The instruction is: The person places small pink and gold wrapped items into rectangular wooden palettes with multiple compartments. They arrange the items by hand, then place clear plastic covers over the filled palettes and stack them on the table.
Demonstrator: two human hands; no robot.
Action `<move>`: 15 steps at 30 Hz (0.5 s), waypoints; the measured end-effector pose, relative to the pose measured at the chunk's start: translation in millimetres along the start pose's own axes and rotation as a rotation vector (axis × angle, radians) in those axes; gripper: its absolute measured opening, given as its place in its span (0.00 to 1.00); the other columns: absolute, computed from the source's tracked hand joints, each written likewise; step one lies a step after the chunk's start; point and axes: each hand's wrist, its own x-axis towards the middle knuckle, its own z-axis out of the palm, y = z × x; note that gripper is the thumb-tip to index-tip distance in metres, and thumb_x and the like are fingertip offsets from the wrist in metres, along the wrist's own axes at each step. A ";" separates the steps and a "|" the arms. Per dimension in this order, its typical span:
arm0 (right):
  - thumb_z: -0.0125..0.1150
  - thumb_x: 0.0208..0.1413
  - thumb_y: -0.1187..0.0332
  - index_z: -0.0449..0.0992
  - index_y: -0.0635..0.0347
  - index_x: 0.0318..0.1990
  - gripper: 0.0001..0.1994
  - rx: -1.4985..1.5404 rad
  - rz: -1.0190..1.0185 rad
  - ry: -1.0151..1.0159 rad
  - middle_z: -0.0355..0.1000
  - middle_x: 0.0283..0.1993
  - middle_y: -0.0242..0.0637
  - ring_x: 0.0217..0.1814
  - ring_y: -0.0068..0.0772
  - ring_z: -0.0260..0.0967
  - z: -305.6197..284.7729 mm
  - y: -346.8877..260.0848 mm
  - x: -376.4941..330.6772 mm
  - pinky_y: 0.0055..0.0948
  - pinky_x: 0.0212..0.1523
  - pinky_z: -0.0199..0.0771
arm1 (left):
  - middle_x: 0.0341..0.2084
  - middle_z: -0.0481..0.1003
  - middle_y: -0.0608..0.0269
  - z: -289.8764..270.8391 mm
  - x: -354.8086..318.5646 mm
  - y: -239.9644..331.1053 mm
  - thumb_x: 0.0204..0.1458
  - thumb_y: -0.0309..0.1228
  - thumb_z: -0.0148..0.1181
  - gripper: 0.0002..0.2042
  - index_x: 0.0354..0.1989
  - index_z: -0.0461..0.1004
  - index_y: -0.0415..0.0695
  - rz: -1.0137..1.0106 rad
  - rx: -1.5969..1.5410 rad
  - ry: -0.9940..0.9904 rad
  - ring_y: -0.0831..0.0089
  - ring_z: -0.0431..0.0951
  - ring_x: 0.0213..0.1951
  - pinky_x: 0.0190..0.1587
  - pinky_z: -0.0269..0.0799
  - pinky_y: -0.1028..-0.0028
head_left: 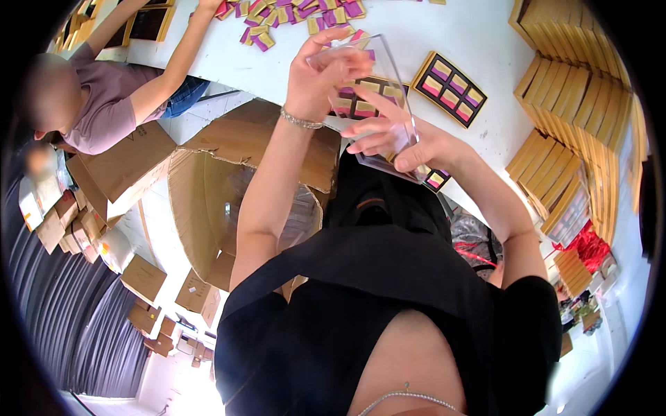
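Note:
Between my two hands is a thin, clear plastic cover (390, 64), tilted above the near edge of the white table. Its upper left part is in my left hand (325, 78), fingers curled over the rim. My right hand (420, 142) grips the lower right part, thumb on the near edge and fingers across the sheet. Through and beside the cover shows a gold-edged black box (368, 89) with gold, pink and purple packets in its compartments. A similar filled box (449, 90) lies just right of it. Part of a third box (436, 180) peeks out below my right hand.
Loose gold and purple packets (298, 12) are heaped at the table's far side. Gold-edged boxes (565, 97) stand in stacks on the right. An open carton (201, 201) with clear plastic pieces is at my left. Beyond it, a person (104, 104) reaches over the table.

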 end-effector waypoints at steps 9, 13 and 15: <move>0.80 0.23 0.47 0.53 0.50 0.70 0.60 -2.073 -0.272 0.785 0.57 0.57 0.52 0.58 0.55 0.55 -62.8 68.0 32.3 0.59 0.63 0.49 | 0.68 0.55 0.66 -103.5 -33.9 -36.4 0.22 0.44 0.81 0.68 0.72 0.35 0.51 -0.004 1.791 -0.335 0.55 0.46 0.70 0.68 0.36 0.42; 0.79 0.24 0.47 0.55 0.50 0.69 0.59 -2.054 -0.277 0.786 0.57 0.57 0.51 0.58 0.55 0.55 -74.5 76.7 39.5 0.58 0.63 0.49 | 0.66 0.59 0.73 -107.3 -33.5 -49.4 0.21 0.45 0.80 0.68 0.72 0.35 0.49 0.053 1.740 -0.250 0.57 0.50 0.69 0.66 0.33 0.38; 0.79 0.24 0.47 0.55 0.52 0.69 0.59 -2.083 -0.277 0.795 0.57 0.58 0.51 0.59 0.54 0.55 -76.2 75.1 42.7 0.55 0.61 0.51 | 0.64 0.63 0.74 -107.0 -30.9 -51.1 0.22 0.45 0.80 0.66 0.71 0.37 0.49 0.075 1.741 -0.223 0.59 0.53 0.68 0.66 0.33 0.38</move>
